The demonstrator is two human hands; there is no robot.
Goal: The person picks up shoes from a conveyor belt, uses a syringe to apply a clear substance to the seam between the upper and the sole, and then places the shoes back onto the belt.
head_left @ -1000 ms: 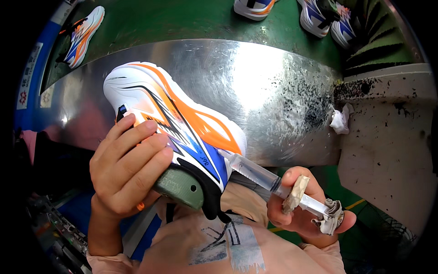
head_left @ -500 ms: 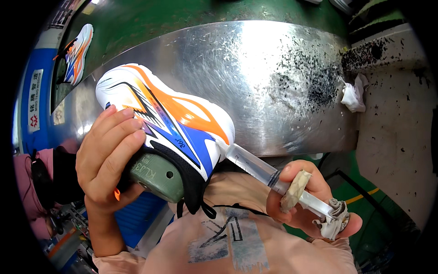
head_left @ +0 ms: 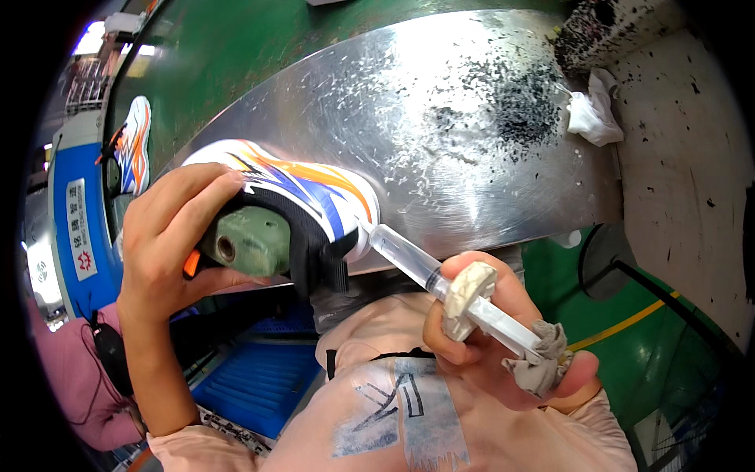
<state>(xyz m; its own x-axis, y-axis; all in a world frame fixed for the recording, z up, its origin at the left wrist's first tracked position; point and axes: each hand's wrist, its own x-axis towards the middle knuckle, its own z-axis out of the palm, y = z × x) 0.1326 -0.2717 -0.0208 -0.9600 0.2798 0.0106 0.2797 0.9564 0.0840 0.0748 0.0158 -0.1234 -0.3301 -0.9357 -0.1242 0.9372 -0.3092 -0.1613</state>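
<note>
My left hand (head_left: 161, 228) grips a white, orange and blue sneaker (head_left: 303, 189) at its toe and collar side, with the thumb under a green shoe last (head_left: 263, 236) that fills the shoe. The heel points toward my right, and the sole's side faces away from me. Between the fingers of my right hand (head_left: 491, 366) is a clear plastic syringe (head_left: 403, 253). Its flange and plunger end are wrapped in pale padding, and my thumb rests at the plunger end. The tip touches or nearly touches the sole edge at the heel; exact contact is too small to tell.
A scratched metal worktop (head_left: 409, 134) with dark specks lies beyond the shoe. A crumpled white cloth (head_left: 595, 114) sits at its right edge beside a stained pale panel (head_left: 668, 157). Another sneaker (head_left: 134, 149) stands on the green surface at far left. A person's pink sleeve (head_left: 75, 377) shows left.
The shoe has rolled in my left hand, so more of the last's top and the collar shows. The syringe has shifted left and up along with the heel. The view has tilted.
</note>
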